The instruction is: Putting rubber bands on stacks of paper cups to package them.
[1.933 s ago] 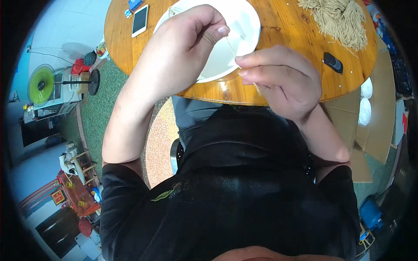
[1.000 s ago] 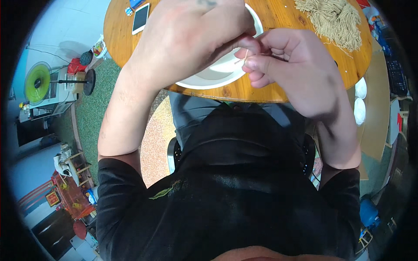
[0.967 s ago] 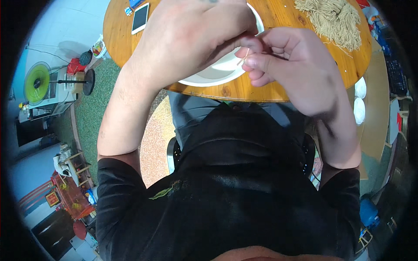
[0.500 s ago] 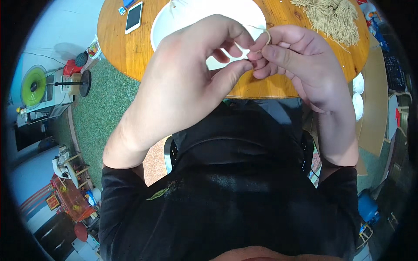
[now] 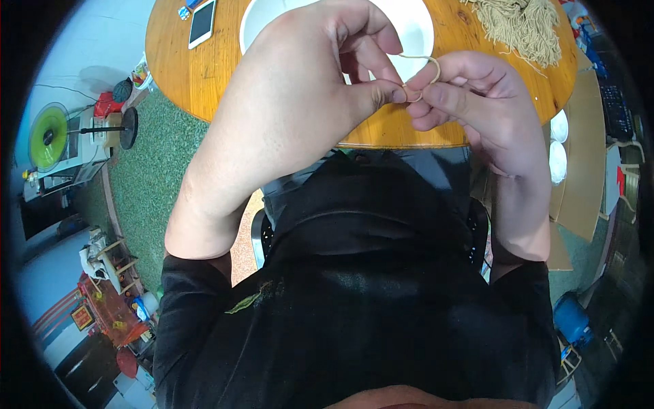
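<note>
At ten o'clock a white flat smartphone (image 5: 202,22) lies near the left rim of the round orange-brown wooden table (image 5: 197,75), with bare wood between it and the edge. Next, toward twelve o'clock, a wide white round bowl (image 5: 415,27) sits on the table, its near wall close to the table's front edge. The left hand (image 5: 320,75) hovers over that bowl, fingers curled narrow, thumb and forefinger pinching one end of a thin tan loop of string (image 5: 424,73). The right hand (image 5: 470,102), at one o'clock, meets it fingertip to fingertip, pinching the loop's other side; the string arches above both thumbs, over the bowl's right rim. At the far one o'clock a heap of tan string strands (image 5: 521,24) rests near the table's right edge, well apart from the hands. Bare wood lies between bowl and heap.
</note>
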### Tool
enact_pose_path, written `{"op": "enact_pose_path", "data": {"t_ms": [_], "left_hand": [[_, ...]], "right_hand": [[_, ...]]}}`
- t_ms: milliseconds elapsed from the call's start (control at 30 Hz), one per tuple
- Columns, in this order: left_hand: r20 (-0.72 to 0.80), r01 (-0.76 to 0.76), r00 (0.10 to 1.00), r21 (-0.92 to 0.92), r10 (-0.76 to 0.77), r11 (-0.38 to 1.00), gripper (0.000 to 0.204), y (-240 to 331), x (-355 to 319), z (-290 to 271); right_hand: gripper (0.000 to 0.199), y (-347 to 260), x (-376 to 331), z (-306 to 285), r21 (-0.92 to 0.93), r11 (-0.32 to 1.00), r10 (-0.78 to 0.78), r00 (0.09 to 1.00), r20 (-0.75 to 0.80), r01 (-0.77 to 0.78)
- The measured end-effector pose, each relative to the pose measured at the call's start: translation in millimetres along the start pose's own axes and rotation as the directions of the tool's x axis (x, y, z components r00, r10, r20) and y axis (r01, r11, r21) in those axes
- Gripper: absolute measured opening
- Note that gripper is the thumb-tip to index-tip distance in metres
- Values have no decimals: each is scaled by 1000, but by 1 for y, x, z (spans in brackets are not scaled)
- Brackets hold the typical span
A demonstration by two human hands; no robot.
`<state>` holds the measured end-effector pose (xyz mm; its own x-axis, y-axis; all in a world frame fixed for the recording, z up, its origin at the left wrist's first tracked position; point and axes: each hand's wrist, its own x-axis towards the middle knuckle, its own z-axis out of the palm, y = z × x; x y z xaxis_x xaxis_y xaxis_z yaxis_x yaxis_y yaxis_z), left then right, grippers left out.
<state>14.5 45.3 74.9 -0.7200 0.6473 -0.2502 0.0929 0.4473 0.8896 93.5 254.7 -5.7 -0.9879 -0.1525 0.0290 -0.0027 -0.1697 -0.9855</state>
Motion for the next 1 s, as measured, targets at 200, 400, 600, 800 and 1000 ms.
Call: {"op": "enact_pose_path", "data": {"t_ms": [200,400,600,800,1000], "left_hand": [[-40,-42,998,78,46,996,22,-1,5,0],[-78,-179,981,-49,175,983,19,-15,-1,0],[-53,-135,989,108,141,985,17,-11,1,-1],[-120,-148,983,-60,140,987,24,-16,3,3],[-103,-180,977,56,185,982,28,-15,2,-1]], "right_hand": [[11,4,1,11,-172,984,-69,990,-122,48],[13,12,5,24,-735,591,-593,796,-118,331],[18,26,13,22,-900,174,-826,557,87,399],[22,45,18,24,-888,120,-889,446,102,444],[24,43,15,24,-892,162,-865,495,77,422]]}}
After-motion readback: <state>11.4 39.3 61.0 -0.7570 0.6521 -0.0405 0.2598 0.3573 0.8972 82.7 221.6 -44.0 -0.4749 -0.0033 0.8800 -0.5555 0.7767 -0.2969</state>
